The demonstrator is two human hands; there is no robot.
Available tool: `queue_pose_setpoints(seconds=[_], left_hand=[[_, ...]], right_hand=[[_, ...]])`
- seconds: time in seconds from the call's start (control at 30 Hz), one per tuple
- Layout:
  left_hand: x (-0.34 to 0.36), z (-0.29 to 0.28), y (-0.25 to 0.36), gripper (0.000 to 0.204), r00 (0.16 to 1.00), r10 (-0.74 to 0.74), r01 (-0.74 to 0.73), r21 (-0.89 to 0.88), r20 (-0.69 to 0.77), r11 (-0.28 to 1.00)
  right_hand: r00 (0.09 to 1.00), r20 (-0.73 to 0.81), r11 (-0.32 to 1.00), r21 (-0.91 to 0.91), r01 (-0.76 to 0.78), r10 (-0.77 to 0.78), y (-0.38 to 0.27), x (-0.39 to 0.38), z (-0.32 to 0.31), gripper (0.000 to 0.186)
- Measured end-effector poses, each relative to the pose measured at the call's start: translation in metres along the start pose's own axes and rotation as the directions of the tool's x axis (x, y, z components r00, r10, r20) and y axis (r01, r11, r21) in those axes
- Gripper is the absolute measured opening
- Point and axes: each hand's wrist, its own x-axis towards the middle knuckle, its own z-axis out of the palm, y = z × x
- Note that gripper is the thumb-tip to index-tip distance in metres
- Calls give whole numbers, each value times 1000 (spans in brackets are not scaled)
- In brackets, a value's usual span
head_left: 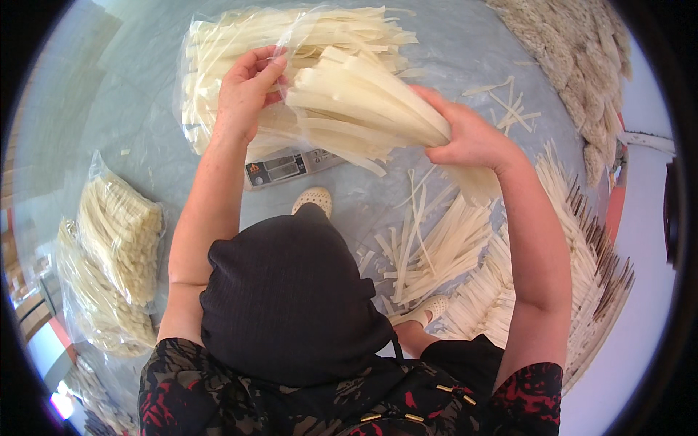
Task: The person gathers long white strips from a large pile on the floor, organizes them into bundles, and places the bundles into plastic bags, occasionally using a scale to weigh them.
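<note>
A clear plastic bag (190,87) full of long, flat, cream strips lies at the upper middle, over a digital scale (287,166). My left hand (254,89) grips the bag's edge, with the fingers partly inside or behind the film. My right hand (462,129) is closed round one end of a bundle of the same strips (363,91), whose other end reaches left into the bag's opening beside my left hand. Some strips hang down behind my right hand.
Two filled bags (120,229) lie at left. Loose strips (429,254) are scattered below my right hand. A pile of strips with dark ends (552,240) lines the right; a beige heap (567,65) is at upper right. My feet in cream clogs (313,200) stand beneath.
</note>
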Motion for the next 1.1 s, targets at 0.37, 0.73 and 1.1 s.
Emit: queue_pose_setpoints(seconds=[0.37, 0.73, 1.1], left_hand=[[-3, -7, 7, 25, 996, -36, 23, 146, 86, 989], [-11, -4, 5, 25, 989, 81, -107, 216, 123, 971], [-32, 7, 15, 29, 981, 185, -191, 104, 63, 976]], right_hand=[[995, -53, 914, -401, 62, -90, -12, -4, 44, 87], [875, -484, 984, -166, -69, -21, 24, -31, 41, 80], [954, -286, 908, -370, -197, 90, 29, 20, 47, 84]])
